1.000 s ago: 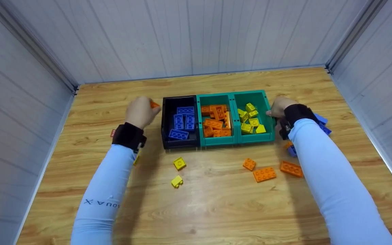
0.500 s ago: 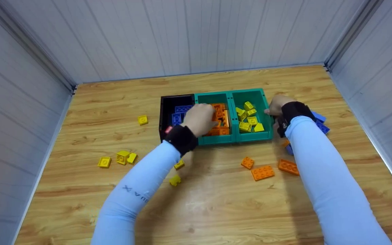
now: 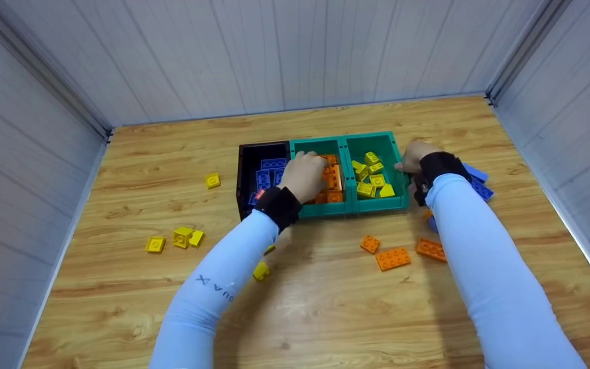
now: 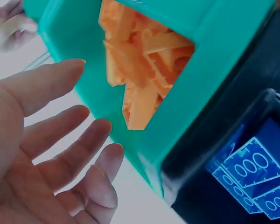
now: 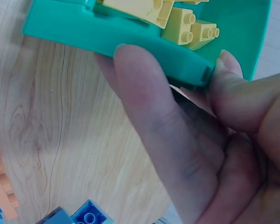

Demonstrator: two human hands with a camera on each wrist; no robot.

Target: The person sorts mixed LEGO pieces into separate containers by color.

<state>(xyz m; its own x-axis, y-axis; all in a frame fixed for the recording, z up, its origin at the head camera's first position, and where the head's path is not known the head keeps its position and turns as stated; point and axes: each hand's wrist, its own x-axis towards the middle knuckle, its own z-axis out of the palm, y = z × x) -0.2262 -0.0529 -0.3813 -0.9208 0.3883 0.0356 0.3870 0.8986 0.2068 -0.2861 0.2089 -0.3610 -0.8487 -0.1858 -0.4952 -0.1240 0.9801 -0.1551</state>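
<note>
Right hand grasps the yellow-brick bin's wall; left hand hangs empty above the orange bin.

The right hand [image 3: 414, 160] pinches the right wall of the teal bin of yellow bricks [image 3: 400, 171], thumb inside and fingers [image 5: 144, 107] outside, just right of frame centre. The left hand [image 3: 303, 176] hovers over the middle teal bin of orange bricks [image 3: 300, 148], fingers [image 4: 60, 154] spread and relaxed, holding nothing. 3 bins touch in a row: the black bin [image 3: 244, 169] with blue bricks sits leftmost. On the wooden table [image 3: 325, 307], 3 orange bricks [image 3: 392, 258] lie below the bins, 4 yellow bricks [image 3: 182, 237] at left, 2 more by the left sleeve, and blue bricks [image 3: 479, 188] behind the right wrist, their count hidden.
</note>
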